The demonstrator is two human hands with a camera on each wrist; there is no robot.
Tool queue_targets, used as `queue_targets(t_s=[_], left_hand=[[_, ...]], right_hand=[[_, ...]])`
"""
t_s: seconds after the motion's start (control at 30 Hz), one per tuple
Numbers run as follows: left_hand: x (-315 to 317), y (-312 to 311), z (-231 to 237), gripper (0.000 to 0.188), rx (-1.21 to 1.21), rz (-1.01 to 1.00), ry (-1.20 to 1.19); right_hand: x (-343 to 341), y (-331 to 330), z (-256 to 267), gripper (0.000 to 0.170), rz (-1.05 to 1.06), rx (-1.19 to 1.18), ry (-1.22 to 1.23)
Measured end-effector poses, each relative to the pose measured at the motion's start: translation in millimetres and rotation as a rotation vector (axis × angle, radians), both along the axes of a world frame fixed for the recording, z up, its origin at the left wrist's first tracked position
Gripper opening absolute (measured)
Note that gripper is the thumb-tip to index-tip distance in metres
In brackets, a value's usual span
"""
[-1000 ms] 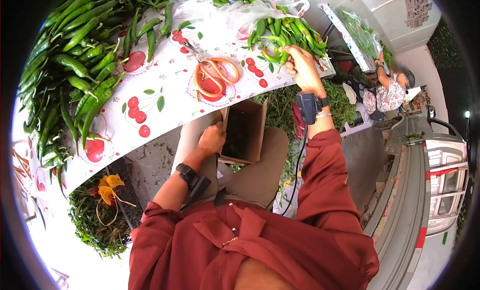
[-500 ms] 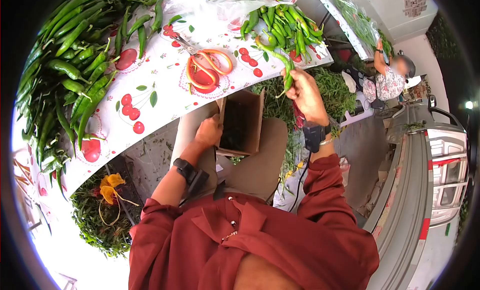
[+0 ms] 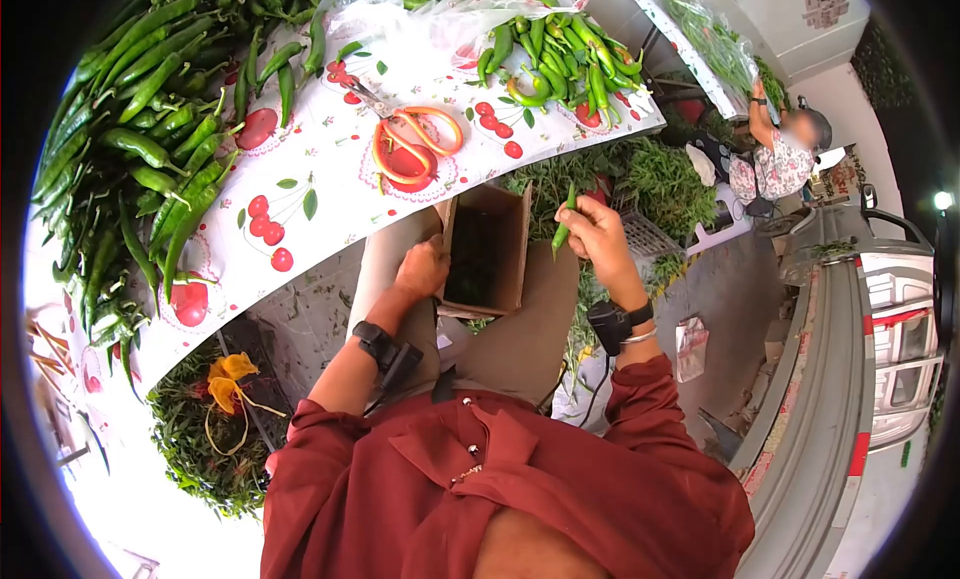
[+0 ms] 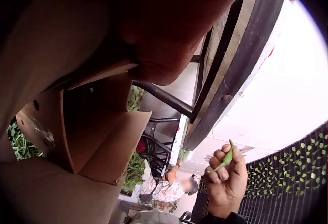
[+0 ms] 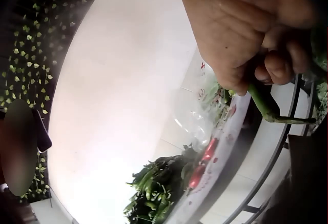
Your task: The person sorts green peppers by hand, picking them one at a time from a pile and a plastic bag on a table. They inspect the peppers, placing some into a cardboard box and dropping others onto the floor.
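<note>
My right hand (image 3: pixel 605 247) pinches one green chili pepper (image 3: pixel 561 241) between thumb and fingers, above my right knee and beside an open cardboard box (image 3: pixel 522 254). The stem end of that pepper (image 5: pixel 264 103) sticks out below my curled fingers in the right wrist view. At the box's left edge, my left hand (image 3: pixel 424 267) grips the cardboard with bent fingers; its fingertips are mostly hidden. The box stands between my thighs with its flaps up, its inside dark. On the table, a small heap of green peppers (image 3: pixel 570 54) lies near the right corner.
A large pile of long green peppers (image 3: pixel 140 139) covers the table's left side. Orange-handled scissors (image 3: pixel 415 144) lie on the cherry-patterned tablecloth (image 3: pixel 330 214). Cut greenery (image 3: pixel 670 184) sits below the table. Another person (image 3: pixel 785 164) works at the back right, near a parked vehicle (image 3: pixel 895 349).
My right hand has moved from the small heap down and toward me, bringing one green chili pepper away from it. The left hand stays at the box edge.
</note>
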State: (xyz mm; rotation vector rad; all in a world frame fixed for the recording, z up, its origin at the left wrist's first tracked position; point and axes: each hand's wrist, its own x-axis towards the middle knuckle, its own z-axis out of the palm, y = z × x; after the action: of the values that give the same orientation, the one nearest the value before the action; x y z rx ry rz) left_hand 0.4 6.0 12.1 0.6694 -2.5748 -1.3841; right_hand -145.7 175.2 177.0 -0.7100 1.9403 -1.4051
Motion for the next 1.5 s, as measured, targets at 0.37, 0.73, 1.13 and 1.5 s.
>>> queue_targets(t_s=[0.37,0.73,1.13,1.5], left_hand=[[-0.7,3.5,-4.6,0.029,-0.051,-0.010,0.029],[4.3,-4.6,-5.6,0.032,0.030,0.037,0.052],[6.4,-7.8,-4.2,0.027,0.046,0.055,0.053],[2.6,-4.9,-9.7,0.031,0.002,0.036,0.068]], right_hand=[[28.0,-147.6,75.9,0.018,0.423,-0.337,0.358],[-71.7,-185.5,48.5,0.029,-0.030,0.282,1.112],[-108.2,-212.6,23.1,0.034,0.013,0.335,0.937],[-91.9,-138.9,41.5,0.022,0.062,-0.324,-0.203]])
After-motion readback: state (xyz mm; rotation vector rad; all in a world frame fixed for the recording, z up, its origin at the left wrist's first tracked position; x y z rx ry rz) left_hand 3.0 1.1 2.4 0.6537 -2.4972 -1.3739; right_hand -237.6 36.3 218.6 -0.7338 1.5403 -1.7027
